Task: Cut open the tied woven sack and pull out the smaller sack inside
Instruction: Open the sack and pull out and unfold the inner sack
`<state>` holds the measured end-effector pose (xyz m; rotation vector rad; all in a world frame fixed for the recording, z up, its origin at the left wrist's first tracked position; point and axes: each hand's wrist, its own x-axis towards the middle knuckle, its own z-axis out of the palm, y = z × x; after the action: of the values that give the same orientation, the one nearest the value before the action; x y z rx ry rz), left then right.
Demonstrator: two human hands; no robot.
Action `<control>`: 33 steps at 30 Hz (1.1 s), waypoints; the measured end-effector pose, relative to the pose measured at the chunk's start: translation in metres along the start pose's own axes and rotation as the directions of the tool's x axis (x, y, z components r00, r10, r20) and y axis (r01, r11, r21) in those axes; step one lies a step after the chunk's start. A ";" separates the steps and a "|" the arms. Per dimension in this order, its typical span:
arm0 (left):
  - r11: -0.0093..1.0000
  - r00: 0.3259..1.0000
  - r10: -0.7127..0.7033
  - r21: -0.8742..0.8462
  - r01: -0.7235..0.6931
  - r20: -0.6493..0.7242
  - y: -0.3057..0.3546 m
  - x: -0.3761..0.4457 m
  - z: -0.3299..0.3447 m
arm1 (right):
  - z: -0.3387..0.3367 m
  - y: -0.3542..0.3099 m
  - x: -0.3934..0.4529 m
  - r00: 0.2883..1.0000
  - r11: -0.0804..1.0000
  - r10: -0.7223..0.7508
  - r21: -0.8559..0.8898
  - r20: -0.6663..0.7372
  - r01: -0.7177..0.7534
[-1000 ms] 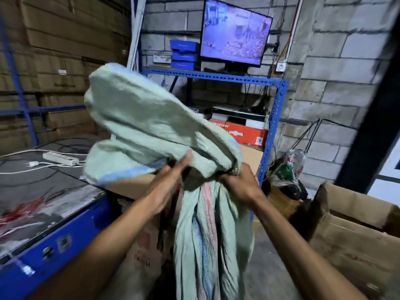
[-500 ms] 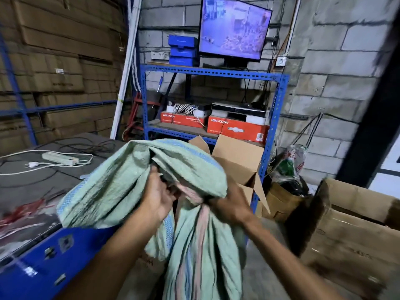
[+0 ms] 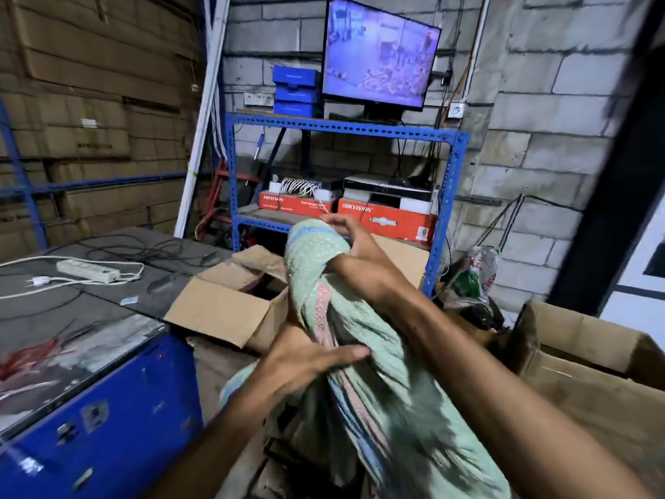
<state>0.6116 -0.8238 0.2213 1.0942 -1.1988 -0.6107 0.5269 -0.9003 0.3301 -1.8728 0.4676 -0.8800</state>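
Observation:
A pale green woven sack with blue and pink stripes hangs bunched in front of me, at the centre of the head view. My right hand grips its folded upper end, which rises to about shelf height. Lower down, my left hand clasps the gathered middle of the same sack. The lower part is blurred and trails down toward the floor. I cannot tell a smaller inner sack apart from the outer one. No cutting tool is in sight.
An open cardboard box stands just behind the sack. Left is a blue table with a white power strip. A blue shelf carries a monitor. More cardboard boxes sit at the right.
The sack's wide upper flap, held high a second ago, has come down and gathered into a tight bundle. My left hand slid lower on it; my right hand now holds the top.

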 end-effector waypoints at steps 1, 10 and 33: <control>1.000 0.991 0.008 -0.016 -0.010 -0.132 -0.007 0.004 0.008 | 0.004 -0.002 -0.001 1.000 1.000 -0.004 0.001 -0.016 0.004; 0.891 0.699 -0.325 -0.454 0.001 -0.637 0.038 0.056 -0.050 | -0.039 0.025 -0.014 0.977 0.728 0.031 -0.675 0.210 0.122; 0.672 0.725 0.265 0.661 0.334 -0.635 0.061 -0.098 0.040 | -0.027 -0.001 -0.040 0.680 0.757 -0.440 -0.166 0.587 0.633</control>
<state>0.5343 -0.7296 0.2340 1.8431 -0.7143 0.3646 0.4804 -0.8904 0.3229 -2.5538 -0.3328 -0.6304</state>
